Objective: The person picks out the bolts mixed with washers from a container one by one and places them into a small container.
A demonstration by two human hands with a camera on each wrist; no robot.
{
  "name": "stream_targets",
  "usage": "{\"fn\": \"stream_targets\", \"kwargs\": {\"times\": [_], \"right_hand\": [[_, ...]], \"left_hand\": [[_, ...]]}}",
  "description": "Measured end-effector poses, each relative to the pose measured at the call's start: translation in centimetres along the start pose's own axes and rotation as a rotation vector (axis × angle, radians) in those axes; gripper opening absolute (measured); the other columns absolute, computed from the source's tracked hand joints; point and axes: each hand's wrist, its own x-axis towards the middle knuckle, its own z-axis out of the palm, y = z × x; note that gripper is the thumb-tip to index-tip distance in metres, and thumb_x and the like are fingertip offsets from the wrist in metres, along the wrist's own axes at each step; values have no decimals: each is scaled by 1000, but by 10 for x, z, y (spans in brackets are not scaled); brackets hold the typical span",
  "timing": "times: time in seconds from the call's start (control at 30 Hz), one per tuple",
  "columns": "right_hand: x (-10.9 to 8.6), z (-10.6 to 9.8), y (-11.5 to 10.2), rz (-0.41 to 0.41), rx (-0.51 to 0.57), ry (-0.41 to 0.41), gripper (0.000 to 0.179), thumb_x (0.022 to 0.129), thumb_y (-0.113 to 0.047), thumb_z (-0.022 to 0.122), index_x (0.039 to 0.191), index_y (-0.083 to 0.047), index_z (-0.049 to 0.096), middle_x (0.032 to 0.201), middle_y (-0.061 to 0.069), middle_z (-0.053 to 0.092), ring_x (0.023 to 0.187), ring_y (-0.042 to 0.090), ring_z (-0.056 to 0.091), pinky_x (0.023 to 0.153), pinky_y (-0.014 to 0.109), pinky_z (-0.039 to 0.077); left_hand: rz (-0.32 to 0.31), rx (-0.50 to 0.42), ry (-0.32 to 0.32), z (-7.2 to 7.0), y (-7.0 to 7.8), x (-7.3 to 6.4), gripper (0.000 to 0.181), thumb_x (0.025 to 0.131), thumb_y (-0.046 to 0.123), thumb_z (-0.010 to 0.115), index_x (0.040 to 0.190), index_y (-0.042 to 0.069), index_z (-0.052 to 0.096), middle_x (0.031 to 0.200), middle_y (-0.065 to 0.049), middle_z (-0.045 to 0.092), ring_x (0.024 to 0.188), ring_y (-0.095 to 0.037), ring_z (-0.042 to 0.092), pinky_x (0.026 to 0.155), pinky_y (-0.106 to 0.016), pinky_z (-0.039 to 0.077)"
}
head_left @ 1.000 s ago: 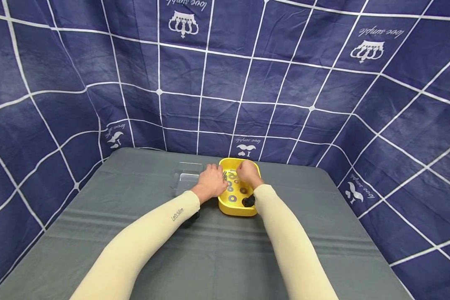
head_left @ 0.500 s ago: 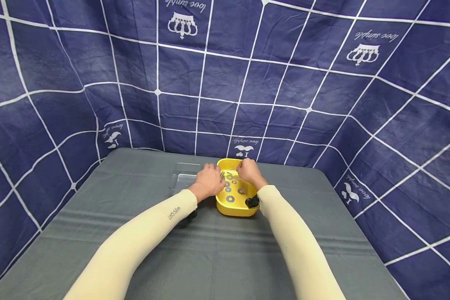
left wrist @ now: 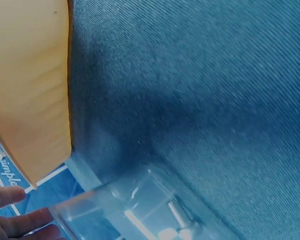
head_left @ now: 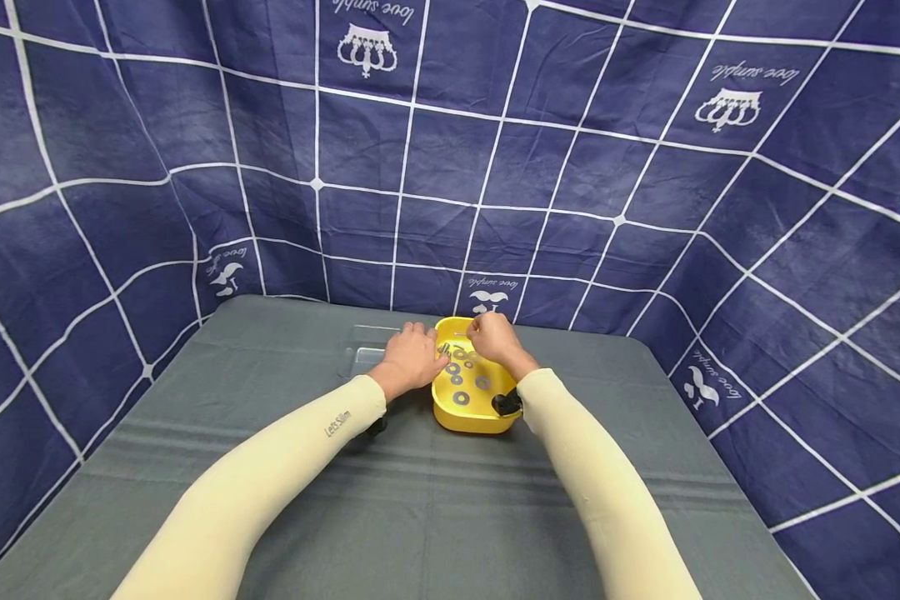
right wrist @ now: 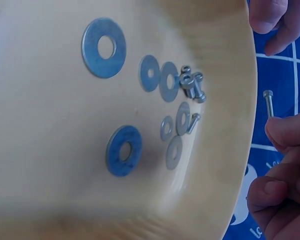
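Note:
My right hand (head_left: 495, 337) pinches a small socket-head screw (right wrist: 269, 102) between thumb and finger, head end sticking out, above the far part of a yellow bin (head_left: 471, 424). Flat washers (right wrist: 124, 151) of different sizes lie on the bin floor. Several more screws (right wrist: 188, 86) are bunched near its far end. My left hand (head_left: 412, 358), fingers extended, is at the bin's left side. In the left wrist view its fingers (left wrist: 32, 218) reach the rim of a clear plastic box (left wrist: 157, 192); whether they press it I cannot tell.
The clear box stands left of the yellow bin, with a few metal pieces (left wrist: 180, 215) visible inside. Both sit near the far edge of a grey cloth-covered table (head_left: 420, 517). A blue patterned curtain (head_left: 450, 150) hangs behind and at both sides.
My right hand has risen slightly and shifted left with the screw, which now shows more plainly. The left hand has drifted a little left, away from the bin's inside.

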Motion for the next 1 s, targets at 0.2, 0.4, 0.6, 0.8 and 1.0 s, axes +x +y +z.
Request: {"fn": "stream_targets", "kwargs": {"times": [0.2, 0.4, 0.6, 0.8, 1.0], "right_hand": [[1, -1, -8, 3, 11, -15, 18, 98, -13, 61, 92, -4, 75, 92, 6, 71, 81, 20, 62, 77, 32, 52], [3, -1, -16, -10, 25, -27, 16, 98, -14, 62, 95, -5, 75, 100, 6, 72, 91, 21, 65, 84, 35, 53], [4, -3, -22, -57, 69, -25, 17, 97, -12, 62, 93, -4, 76, 94, 7, 74, 86, 21, 65, 82, 35, 53], [6, -1, -29, -90, 75, -20, 18, 96, -11, 62, 90, -1, 76, 86, 5, 71, 81, 22, 63, 82, 36, 51], [10, 2, -35, -114, 44, -8, 17, 94, -11, 64, 88, -3, 77, 86, 5, 73, 90, 25, 67, 91, 40, 52]], "left_hand": [[-1, 23, -18, -4, -10, -3, 59, 99, 51, 48, 132, 2, 56, 122, -19, 58, 119, -35, 53, 98, -50, 50], [1, 26, 1, -8, -22, -6, 58, 98, 49, 49, 133, 3, 57, 125, -20, 58, 122, -35, 53, 101, -51, 48], [-8, 23, 7, -13, -31, -10, 59, 98, 48, 49, 136, 4, 56, 128, -20, 57, 125, -36, 51, 103, -52, 45], [-17, 15, -4, -14, -41, -14, 61, 98, 48, 51, 141, 4, 53, 132, -21, 55, 128, -37, 49, 105, -54, 44], [-28, 30, 2, -15, -52, -17, 61, 98, 48, 51, 140, 5, 54, 132, -21, 56, 128, -37, 50, 103, -55, 44]]}}
